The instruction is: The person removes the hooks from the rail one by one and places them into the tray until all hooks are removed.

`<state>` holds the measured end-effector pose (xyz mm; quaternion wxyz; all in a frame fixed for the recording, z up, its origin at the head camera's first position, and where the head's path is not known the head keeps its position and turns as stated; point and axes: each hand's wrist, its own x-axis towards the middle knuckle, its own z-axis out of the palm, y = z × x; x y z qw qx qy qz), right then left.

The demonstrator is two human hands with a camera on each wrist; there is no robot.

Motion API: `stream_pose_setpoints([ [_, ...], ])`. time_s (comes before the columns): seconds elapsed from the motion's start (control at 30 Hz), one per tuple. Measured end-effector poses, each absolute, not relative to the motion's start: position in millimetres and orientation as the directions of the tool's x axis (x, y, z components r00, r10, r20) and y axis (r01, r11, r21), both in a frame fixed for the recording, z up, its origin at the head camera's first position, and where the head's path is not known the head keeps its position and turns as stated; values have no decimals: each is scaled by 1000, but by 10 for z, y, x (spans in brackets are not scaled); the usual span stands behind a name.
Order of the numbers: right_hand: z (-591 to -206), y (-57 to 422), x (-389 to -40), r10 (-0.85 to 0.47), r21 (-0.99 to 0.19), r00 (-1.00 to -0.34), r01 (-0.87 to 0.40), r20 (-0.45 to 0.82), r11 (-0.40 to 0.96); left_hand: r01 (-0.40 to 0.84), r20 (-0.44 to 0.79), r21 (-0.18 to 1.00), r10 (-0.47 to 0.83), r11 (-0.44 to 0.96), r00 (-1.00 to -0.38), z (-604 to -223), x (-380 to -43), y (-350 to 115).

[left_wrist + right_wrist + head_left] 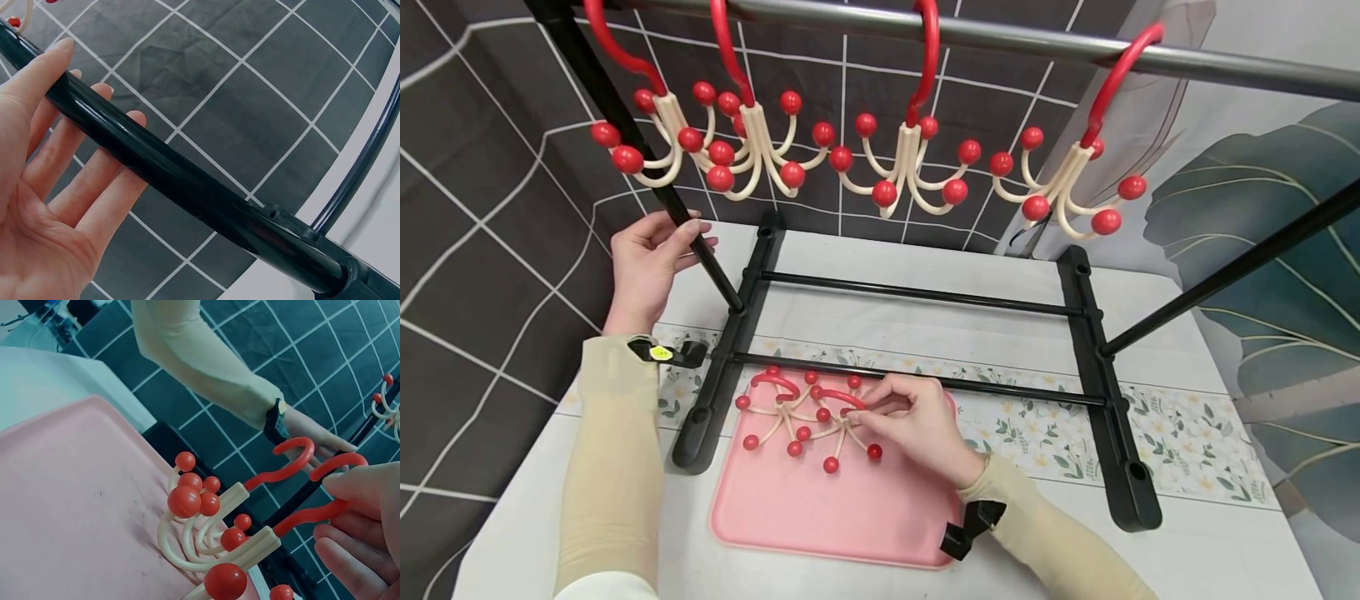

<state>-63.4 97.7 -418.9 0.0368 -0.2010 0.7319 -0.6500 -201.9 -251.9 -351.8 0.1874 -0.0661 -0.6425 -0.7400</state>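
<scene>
My left hand (647, 262) holds the slanted black post (187, 190) of a rack, with the thumb on one side and the fingers behind it. Over the pink tray (820, 521), my right hand (917, 421) pinches the red hook (312, 515) of a cream multi-arm hanger (844, 423) with red ball tips. Right beside it on the tray is a second hanger (784, 410) of the same kind, its red hook (287, 469) untouched. The right wrist view shows their arms overlapping, with the lower balls near the tray surface.
Several similar hangers, one of them a hanger (910, 158) near the middle, hang from the grey top rail (1000, 37). Low black crossbars (925, 293) join the rack's two feet (1108, 400). Dark gridded cloth (482, 208) covers the wall at the left and back.
</scene>
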Motion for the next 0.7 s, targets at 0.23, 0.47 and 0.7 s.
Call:
stream_pose_setpoints([
  [0.23,-4184,1018,-633,-344,-966,-915,-249,211,69,362,340,927,-191,-93,-921,-3508,-2009,-2511],
  [0.47,-4019,1121,-656,-342,-927,-882,-367,323,71,370,348,924,-186,-100,-919,-3514,-2014,-2514],
  [0.7,-3703,1318,-743,-288,-885,-859,-460,423,73,370,348,924,-185,-98,-919,-3526,-2016,-2520],
])
